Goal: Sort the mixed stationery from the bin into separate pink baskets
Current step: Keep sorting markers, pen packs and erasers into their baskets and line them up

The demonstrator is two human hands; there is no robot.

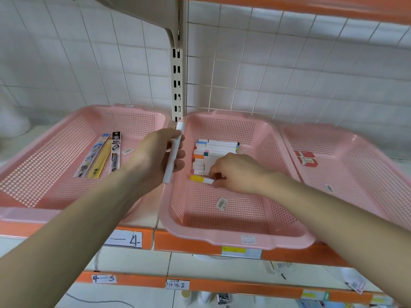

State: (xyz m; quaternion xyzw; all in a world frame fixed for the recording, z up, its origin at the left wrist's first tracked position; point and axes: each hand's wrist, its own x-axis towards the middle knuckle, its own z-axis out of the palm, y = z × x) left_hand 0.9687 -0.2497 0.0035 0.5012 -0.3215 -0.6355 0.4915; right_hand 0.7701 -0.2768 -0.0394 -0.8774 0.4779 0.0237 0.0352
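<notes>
In the middle basket [200,235] I see stacked markers [219,150], my right hand [238,172] pinching a yellow-capped marker [197,178] just before them, my left hand [155,156] gripping a white marker [173,155] over its left rim.

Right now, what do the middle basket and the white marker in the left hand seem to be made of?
The middle basket: moulded plastic, pink, slightly glossy; the grid of small holes and smooth rolled rim suggest it. The white marker gripped by the left hand: probably plastic, smooth matt white barrel; blur hides detail. The yellow-capped marker that the right hand pinches looks alike.
</notes>
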